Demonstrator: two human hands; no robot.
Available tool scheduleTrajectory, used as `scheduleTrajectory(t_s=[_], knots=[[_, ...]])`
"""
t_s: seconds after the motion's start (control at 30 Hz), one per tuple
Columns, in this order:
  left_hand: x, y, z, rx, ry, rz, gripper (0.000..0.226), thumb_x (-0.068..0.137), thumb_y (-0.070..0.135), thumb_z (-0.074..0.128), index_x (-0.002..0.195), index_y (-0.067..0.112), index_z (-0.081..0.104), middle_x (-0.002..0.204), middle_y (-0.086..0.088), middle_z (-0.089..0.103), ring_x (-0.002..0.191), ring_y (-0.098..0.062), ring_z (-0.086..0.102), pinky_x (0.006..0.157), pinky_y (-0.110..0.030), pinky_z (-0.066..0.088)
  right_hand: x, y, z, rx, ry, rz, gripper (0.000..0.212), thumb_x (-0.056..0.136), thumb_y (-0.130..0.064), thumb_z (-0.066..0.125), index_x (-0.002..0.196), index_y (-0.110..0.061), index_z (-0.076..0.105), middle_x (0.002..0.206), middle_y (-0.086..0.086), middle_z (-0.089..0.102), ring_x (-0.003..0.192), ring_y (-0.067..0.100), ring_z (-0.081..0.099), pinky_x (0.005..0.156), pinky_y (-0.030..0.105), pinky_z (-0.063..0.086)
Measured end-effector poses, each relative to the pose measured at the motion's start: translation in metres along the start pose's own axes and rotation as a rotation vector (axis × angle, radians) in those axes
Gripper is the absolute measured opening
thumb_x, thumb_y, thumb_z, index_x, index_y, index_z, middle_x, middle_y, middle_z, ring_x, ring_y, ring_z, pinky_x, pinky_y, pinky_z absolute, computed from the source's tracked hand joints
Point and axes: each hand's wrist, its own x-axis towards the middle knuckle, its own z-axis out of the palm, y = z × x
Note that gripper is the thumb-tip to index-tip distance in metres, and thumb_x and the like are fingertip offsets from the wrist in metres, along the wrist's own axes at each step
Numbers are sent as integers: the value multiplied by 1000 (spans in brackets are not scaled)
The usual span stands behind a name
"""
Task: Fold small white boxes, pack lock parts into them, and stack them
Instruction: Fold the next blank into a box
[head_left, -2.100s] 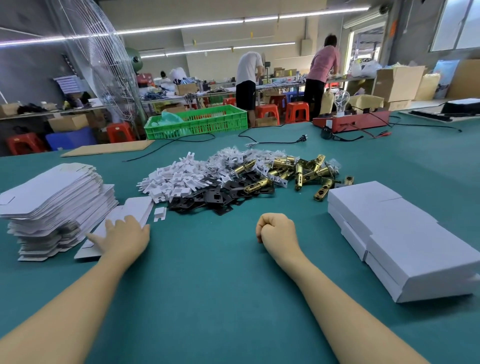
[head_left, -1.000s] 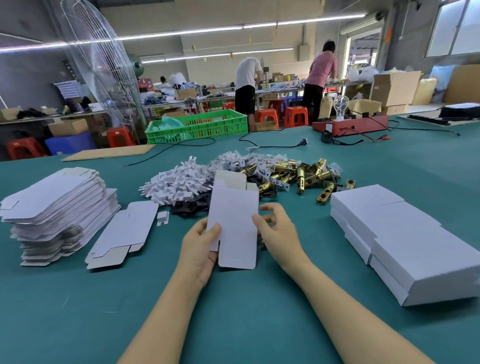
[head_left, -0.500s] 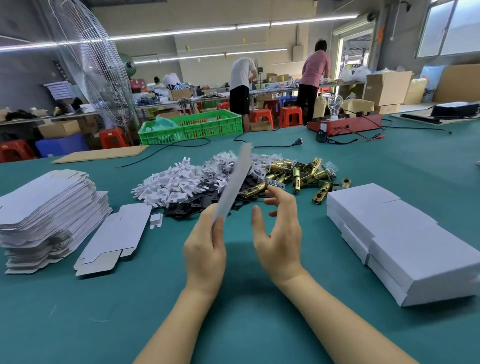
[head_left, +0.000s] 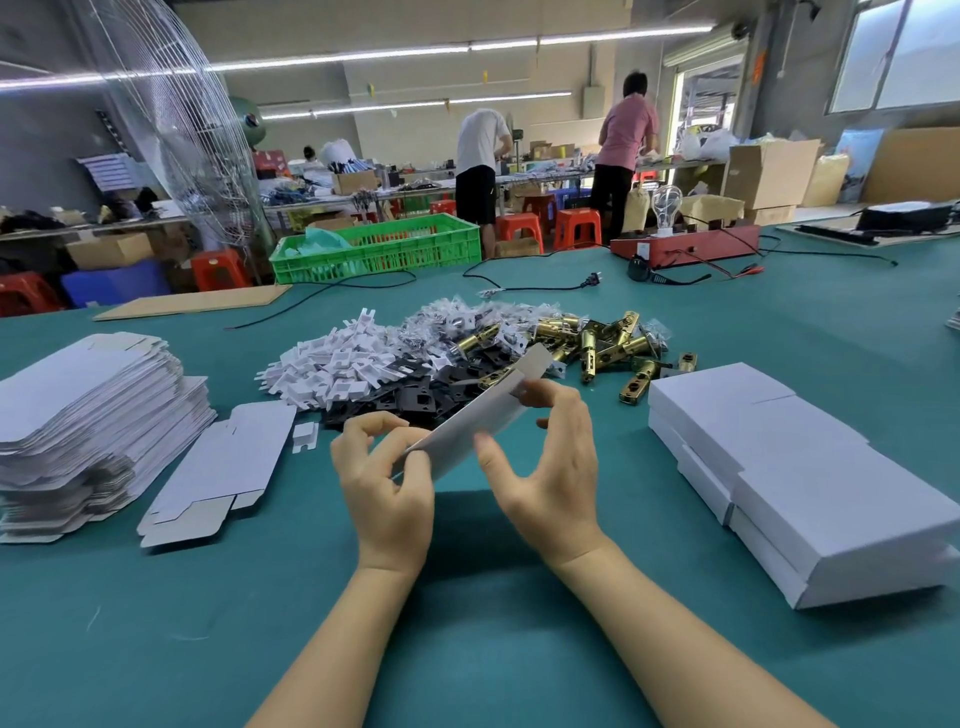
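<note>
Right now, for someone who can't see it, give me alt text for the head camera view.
Two bare hands, the left hand and right hand, hold a flat white box blank above a teal table. Beyond it lie white plastic pieces, black plates and brass latches, with a stack of flat blanks at left and finished white boxes at right.

Fluorescent tube lights (head_left: 457, 49) line the ceiling; windows (head_left: 898, 52) right, cluttered workbenches (head_left: 519, 179) behind.
</note>
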Motion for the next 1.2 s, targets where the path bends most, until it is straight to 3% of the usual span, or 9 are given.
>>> scheduleTrajectory(t_s=[0.1,0.23,0.4,0.53,0.67,0.73,0.83,1.0,1.2], knots=[[0,-2,1,43,-13,27,27,72,-4,45,69,16,64,94,-6,53,96,-28,44,84,-7,31,4,1,-5,-22,14,6,47,76,-40,62,104,-2,56,96,0,54,88,15,47,81,15,36],[-1,-3,2,155,-41,93,27,74,4,43,76,2,70,92,-12,58,91,-34,48,81,-41,40,7,0,-6,-61,20,-2,38,75,-32,71,93,-1,59,91,1,50,82,11,44,72,17,36],[0,-6,0,380,-22,215,36,71,22,40,82,10,72,91,-10,61,95,-24,43,84,-42,35,8,1,-5,-34,-6,24,38,73,-28,73,97,-1,60,93,-2,52,79,12,48,66,18,36],[-1,-8,2,518,-19,242,39,69,24,41,88,9,72,96,-12,62,98,-26,40,88,-55,39,6,2,-4,-39,-13,30,36,73,-28,73,93,-2,58,85,-3,54,75,19,50,65,19,34],[-2,-9,4,643,-19,296,53,65,27,48,113,8,61,108,-16,55,105,-28,37,98,-58,29,6,0,-1,-19,5,61,27,75,-23,71,87,-5,55,79,-12,47,75,17,45,64,15,32],[-5,-10,7,674,-65,372,67,64,28,61,127,13,48,117,-11,47,111,-28,37,105,-56,20,6,-1,0,-2,21,103,23,77,-23,71,84,-9,55,78,-19,44,75,14,43,66,16,34],[-8,-10,13,738,-171,477,95,60,39,79,141,12,37,127,-5,38,121,-27,36,110,-55,11,5,1,0,-6,34,230,23,81,-23,75,90,-11,57,82,-9,54,80,18,51,72,28,42],[-8,-15,16,822,-231,528,115,53,53,84,146,8,32,134,-7,35,127,-27,35,110,-60,7,6,3,-3,-57,15,352,25,83,-34,72,93,-20,54,88,-7,60,84,15,53,72,27,38],[-6,-17,18,802,-142,612,101,64,45,84,141,1,36,128,-13,37,120,-31,39,111,-61,20,5,-1,-1,-51,13,252,23,85,-14,69,101,-3,58,92,-1,55,89,21,52,79,29,42]])
